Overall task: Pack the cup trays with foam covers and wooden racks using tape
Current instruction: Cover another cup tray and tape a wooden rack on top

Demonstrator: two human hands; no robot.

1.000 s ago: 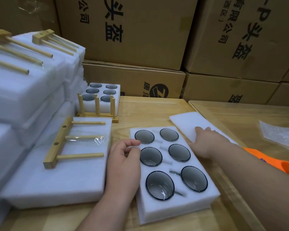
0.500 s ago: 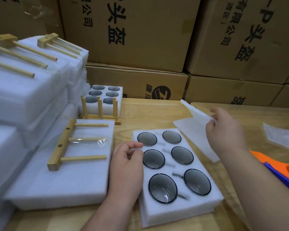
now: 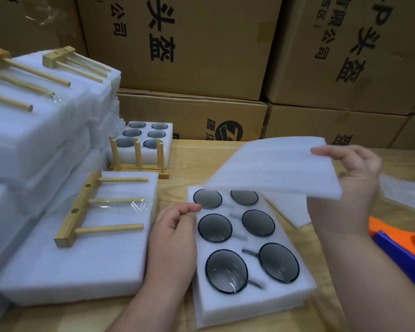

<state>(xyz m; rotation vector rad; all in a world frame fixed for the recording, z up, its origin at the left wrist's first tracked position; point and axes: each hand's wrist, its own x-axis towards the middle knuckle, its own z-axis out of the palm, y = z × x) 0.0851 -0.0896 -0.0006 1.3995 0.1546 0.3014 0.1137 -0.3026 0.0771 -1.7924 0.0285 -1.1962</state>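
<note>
A white foam cup tray (image 3: 252, 303) with several dark glass cups lies in front of me on the wooden table. My right hand (image 3: 347, 188) pinches the right edge of a thin white foam cover (image 3: 273, 166) and holds it in the air over the tray's far end. My left hand (image 3: 173, 238) rests at the tray's left edge, its fingers loosely curled, holding nothing. To the left lies a packed foam block (image 3: 82, 267) with a wooden rack (image 3: 82, 209) taped flat on top.
Another cup tray (image 3: 149, 136) stands behind an upright wooden rack (image 3: 139, 159). Stacks of packed foam blocks (image 3: 34, 130) fill the left. Cardboard boxes (image 3: 189, 49) wall the back. An orange and blue tool (image 3: 403, 250) lies at the right. More foam sheets (image 3: 295, 212) lie beneath the lifted cover.
My right hand has picked the foam cover up off the table and brought it left, over the far end of the cup tray. My left hand has stayed at the tray's left edge.
</note>
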